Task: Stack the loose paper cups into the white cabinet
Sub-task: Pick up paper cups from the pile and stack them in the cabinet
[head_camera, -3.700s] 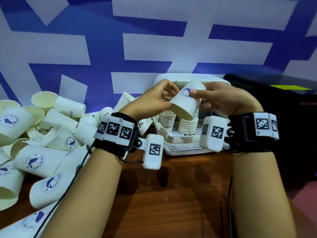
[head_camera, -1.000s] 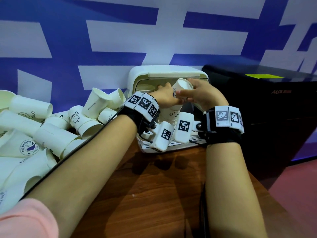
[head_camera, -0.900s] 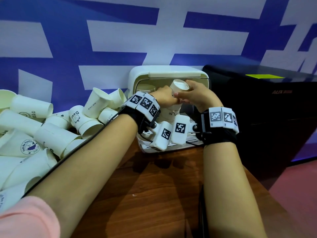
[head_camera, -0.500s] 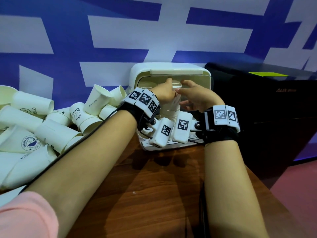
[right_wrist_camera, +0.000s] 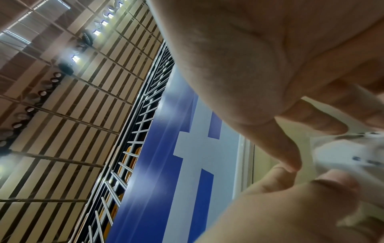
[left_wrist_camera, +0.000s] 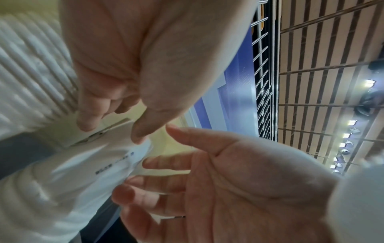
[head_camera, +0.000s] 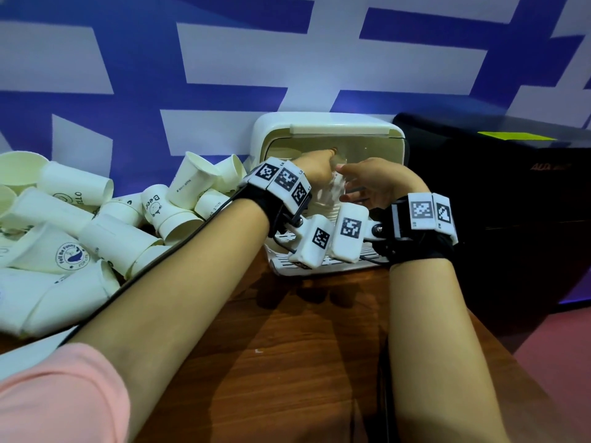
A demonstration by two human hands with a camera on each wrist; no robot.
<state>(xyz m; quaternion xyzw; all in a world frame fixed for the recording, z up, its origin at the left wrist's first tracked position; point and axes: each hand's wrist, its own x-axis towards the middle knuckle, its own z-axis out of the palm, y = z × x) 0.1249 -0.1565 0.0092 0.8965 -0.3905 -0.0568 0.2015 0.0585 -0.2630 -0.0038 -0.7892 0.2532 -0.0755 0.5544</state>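
The white cabinet (head_camera: 329, 126) stands open at the back of the table, with a stack of paper cups (head_camera: 324, 204) inside on its slatted tray. Both hands reach into the opening. My left hand (head_camera: 315, 171) holds the top paper cup (left_wrist_camera: 93, 164) between thumb and curled fingers, over the stack. My right hand (head_camera: 371, 183) is just right of that cup with its fingers spread and relaxed, holding nothing. In the left wrist view the right hand (left_wrist_camera: 166, 180) lies palm-up below the cup. The cup (right_wrist_camera: 343, 156) is blurred in the right wrist view.
A large pile of loose paper cups (head_camera: 96, 231) lies on the left of the wooden table (head_camera: 287, 346). A black appliance (head_camera: 511, 219) stands right against the cabinet. A blue and white wall is directly behind.
Both hands have carried the cup from in front of the cabinet into its opening and down over the stack. The right hand has let go of it and spread its fingers.
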